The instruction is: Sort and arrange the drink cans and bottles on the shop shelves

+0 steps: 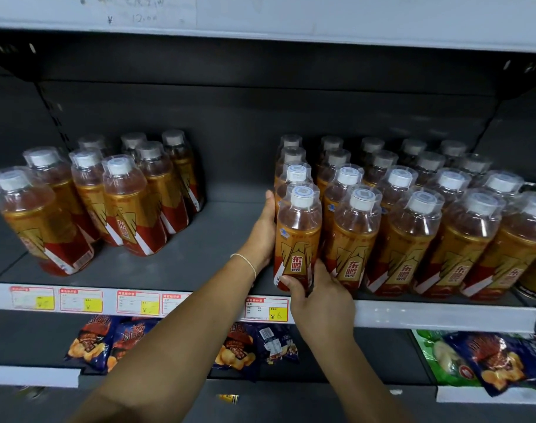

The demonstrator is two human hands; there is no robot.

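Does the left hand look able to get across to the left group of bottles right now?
Probably yes. The left hand holds the front bottle together with the right hand; only bare shelf lies between it and the left group of bottles. It must let go first.

One wide head camera faces the shelf [224, 236] straight on and slightly downward, close in. The left hand [262, 232] and right hand [320, 296] sit low at centre; bottles [413, 239] stretch beside and beyond them, snack bags [489, 361] below.
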